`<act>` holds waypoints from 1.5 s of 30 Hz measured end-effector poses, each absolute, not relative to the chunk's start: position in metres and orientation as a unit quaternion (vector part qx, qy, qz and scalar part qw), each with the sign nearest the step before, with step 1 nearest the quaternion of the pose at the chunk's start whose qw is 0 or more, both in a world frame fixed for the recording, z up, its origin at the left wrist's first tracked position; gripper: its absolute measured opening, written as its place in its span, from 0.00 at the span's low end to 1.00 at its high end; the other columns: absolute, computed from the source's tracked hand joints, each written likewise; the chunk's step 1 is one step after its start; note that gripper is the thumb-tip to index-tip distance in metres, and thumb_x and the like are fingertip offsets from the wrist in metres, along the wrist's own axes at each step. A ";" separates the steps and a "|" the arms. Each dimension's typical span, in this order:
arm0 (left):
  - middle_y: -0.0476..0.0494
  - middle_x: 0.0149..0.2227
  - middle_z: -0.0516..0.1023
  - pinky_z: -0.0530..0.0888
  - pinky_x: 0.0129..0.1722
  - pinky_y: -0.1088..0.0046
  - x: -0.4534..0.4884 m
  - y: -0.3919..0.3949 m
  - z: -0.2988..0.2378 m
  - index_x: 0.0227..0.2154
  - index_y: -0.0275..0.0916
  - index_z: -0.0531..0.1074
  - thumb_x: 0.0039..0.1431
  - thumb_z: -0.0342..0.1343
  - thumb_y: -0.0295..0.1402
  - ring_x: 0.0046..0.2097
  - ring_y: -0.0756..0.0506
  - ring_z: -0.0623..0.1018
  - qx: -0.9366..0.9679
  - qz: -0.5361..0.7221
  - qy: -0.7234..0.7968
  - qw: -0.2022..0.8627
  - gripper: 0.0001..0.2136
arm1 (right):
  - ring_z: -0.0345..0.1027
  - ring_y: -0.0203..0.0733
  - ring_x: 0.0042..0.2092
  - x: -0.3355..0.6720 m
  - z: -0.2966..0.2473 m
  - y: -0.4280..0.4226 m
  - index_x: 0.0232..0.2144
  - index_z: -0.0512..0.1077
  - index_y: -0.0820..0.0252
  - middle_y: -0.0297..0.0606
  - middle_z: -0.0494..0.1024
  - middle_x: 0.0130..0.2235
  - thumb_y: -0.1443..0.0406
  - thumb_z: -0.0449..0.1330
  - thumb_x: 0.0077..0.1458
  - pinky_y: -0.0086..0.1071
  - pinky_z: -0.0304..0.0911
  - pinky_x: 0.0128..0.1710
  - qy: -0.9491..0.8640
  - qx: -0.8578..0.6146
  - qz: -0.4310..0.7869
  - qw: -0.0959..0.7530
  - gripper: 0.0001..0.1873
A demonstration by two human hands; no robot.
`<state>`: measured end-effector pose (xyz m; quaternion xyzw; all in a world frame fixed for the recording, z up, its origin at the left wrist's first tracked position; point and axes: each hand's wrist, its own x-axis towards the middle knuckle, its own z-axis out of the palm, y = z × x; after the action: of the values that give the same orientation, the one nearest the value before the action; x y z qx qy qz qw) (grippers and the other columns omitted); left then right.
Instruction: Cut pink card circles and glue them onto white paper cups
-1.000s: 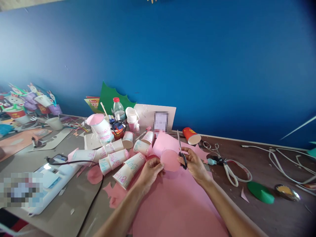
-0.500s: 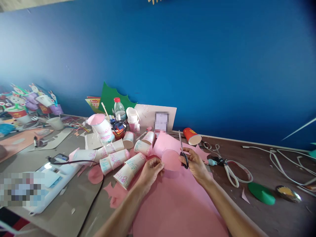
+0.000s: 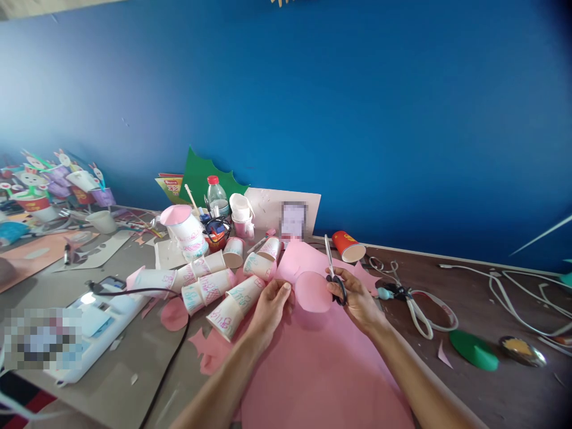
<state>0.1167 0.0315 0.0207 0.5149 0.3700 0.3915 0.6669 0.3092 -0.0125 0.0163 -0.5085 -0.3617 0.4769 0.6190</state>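
Observation:
A round pink paper disc (image 3: 314,292) is held up at the middle, over a large sheet of pink paper (image 3: 326,375). My left hand (image 3: 276,307) pinches the disc's left edge between thumb and fingers. At the disc's right edge, my right hand (image 3: 355,296) is closed around the black handles of a pair of scissors (image 3: 329,253), whose blades point up and away. The right fingertips also touch the disc's edge. Several decorated paper cups (image 3: 236,305) lie just left of my left hand. Pink paper scraps (image 3: 214,351) lie nearer, on the table.
A red paper cup (image 3: 347,246) lies by the blue wall. White cables (image 3: 422,313) and a green paper cone (image 3: 473,350) are at the right. A black cable (image 3: 172,357) crosses the left side, near a white tray (image 3: 98,328). A bottle (image 3: 217,193) stands behind the cups.
The scissors have tilted slightly in my right hand, their handles shifting right. My left thumb has moved up on the disc's edge, and the disc has turned and moved slightly right.

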 end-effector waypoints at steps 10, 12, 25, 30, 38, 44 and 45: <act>0.52 0.20 0.67 0.63 0.19 0.78 0.114 0.029 0.028 0.32 0.35 0.68 0.51 0.55 0.49 0.21 0.52 0.67 0.555 0.365 0.387 0.639 0.19 | 0.61 0.34 0.26 0.305 0.020 -0.015 0.39 0.69 0.57 0.29 0.70 0.25 0.62 0.70 0.38 0.28 0.55 0.25 -0.380 -0.511 0.494 0.592 0.23; 0.53 0.19 0.65 0.61 0.19 0.78 0.114 0.029 0.028 0.26 0.35 0.68 0.49 0.57 0.46 0.20 0.53 0.65 0.563 0.352 0.386 0.641 0.16 | 0.61 0.34 0.25 0.303 0.021 -0.015 0.38 0.69 0.57 0.29 0.71 0.25 0.62 0.70 0.38 0.28 0.55 0.24 -0.386 -0.514 0.493 0.586 0.23; 0.54 0.17 0.65 0.61 0.15 0.79 0.115 0.036 0.018 0.26 0.36 0.67 0.47 0.59 0.43 0.17 0.54 0.63 0.497 0.405 0.400 0.655 0.14 | 0.66 0.38 0.27 0.300 0.026 -0.017 0.41 0.66 0.58 0.30 0.72 0.24 0.58 0.65 0.45 0.32 0.56 0.28 -0.402 -0.498 0.485 0.596 0.22; 0.52 0.20 0.68 0.64 0.14 0.78 0.116 0.035 0.020 0.25 0.36 0.65 0.45 0.61 0.43 0.18 0.52 0.67 0.472 0.421 0.391 0.669 0.15 | 0.69 0.40 0.31 0.292 0.022 -0.019 0.42 0.68 0.57 0.32 0.74 0.29 0.59 0.66 0.44 0.32 0.57 0.30 -0.409 -0.485 0.499 0.590 0.23; 0.51 0.20 0.69 0.68 0.17 0.76 0.118 0.032 0.018 0.27 0.36 0.65 0.47 0.60 0.43 0.21 0.51 0.69 0.482 0.388 0.363 0.696 0.15 | 0.65 0.34 0.24 0.280 0.018 -0.017 0.42 0.64 0.57 0.29 0.73 0.24 0.60 0.69 0.40 0.28 0.56 0.25 -0.380 -0.494 0.506 0.596 0.27; 0.51 0.19 0.68 0.66 0.18 0.78 0.116 0.028 0.019 0.25 0.36 0.66 0.48 0.59 0.41 0.21 0.53 0.66 0.509 0.355 0.352 0.701 0.13 | 0.63 0.32 0.23 0.285 0.018 -0.015 0.44 0.60 0.57 0.25 0.71 0.22 0.60 0.69 0.40 0.27 0.56 0.25 -0.363 -0.500 0.496 0.610 0.30; 0.50 0.20 0.68 0.66 0.18 0.78 0.116 0.028 0.020 0.25 0.35 0.67 0.48 0.59 0.41 0.21 0.53 0.66 0.507 0.342 0.345 0.712 0.13 | 0.63 0.32 0.23 0.286 0.019 -0.015 0.44 0.60 0.57 0.25 0.71 0.22 0.61 0.69 0.40 0.27 0.56 0.26 -0.364 -0.499 0.495 0.611 0.30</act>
<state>0.1161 0.0275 0.0198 0.5073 0.3447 0.3420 0.7120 0.2859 -0.0149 0.0189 -0.4993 -0.3635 0.4955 0.6108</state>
